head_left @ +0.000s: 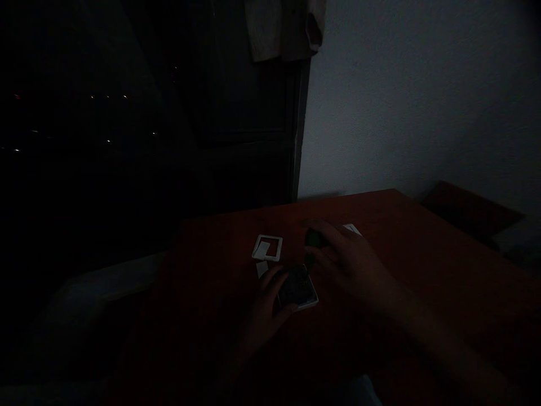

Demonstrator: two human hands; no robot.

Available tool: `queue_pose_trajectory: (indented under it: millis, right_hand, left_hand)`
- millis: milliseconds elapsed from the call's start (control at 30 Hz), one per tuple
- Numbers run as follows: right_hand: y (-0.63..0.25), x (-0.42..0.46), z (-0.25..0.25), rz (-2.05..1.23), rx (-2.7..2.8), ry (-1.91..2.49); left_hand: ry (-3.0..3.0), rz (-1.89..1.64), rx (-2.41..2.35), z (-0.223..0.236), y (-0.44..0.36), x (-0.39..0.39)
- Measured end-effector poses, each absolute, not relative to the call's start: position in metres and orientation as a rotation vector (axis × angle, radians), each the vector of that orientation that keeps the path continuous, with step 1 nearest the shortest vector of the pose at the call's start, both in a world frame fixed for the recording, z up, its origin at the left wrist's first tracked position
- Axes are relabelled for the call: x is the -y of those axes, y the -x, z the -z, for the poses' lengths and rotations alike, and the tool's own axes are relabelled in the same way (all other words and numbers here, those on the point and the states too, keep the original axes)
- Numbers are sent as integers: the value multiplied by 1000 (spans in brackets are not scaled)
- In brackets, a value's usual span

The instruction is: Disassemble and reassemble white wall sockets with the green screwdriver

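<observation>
The picture is very dark. My left hand (264, 310) grips a small square device (298, 286) by its left and near edges, fingers and thumb spread round it. The device has a white casing edge and a dark inside facing up, and it rests on the table. In my right hand (349, 254) is what looks like a screwdriver (313, 239) with a dark green handle, held upright between fingers and thumb. Its lower end points down at the device's far right corner; whether it touches cannot be made out.
Beyond my left hand lies a white square frame (279, 248) with a pale flat piece (262, 249) on it. A smaller pale piece (261, 269) lies nearer. Another white piece (352, 229) is partly hidden behind my right hand. The reddish-brown table (422, 254) meets a pale wall (401, 101).
</observation>
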State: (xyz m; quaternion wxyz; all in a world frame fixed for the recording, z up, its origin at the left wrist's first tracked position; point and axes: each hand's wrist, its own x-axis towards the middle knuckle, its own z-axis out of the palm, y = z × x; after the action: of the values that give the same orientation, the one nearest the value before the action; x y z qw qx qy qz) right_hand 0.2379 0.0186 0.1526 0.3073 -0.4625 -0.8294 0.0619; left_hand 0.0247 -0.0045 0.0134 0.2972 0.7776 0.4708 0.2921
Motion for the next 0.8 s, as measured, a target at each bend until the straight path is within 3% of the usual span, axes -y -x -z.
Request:
queue_pose_trajectory:
  millis: [133,367,633,800]
  right_hand:
    - [-230,-22,-152,108,2116,1483]
    - [-241,-18,-155,-313,2165,1061]
    - [-233,-21,-151,-21,2098,1384]
    - [-237,-15,-155,-243,2133,1189]
  left_hand:
    - [-2065,-775,-1255,-15,-25,5]
    - [-2037,-784,-1244,-18,-26,6]
    - [-2049,-794,-1237,-12,-25,3]
    - [-2048,-803,-1238,-12,-25,4]
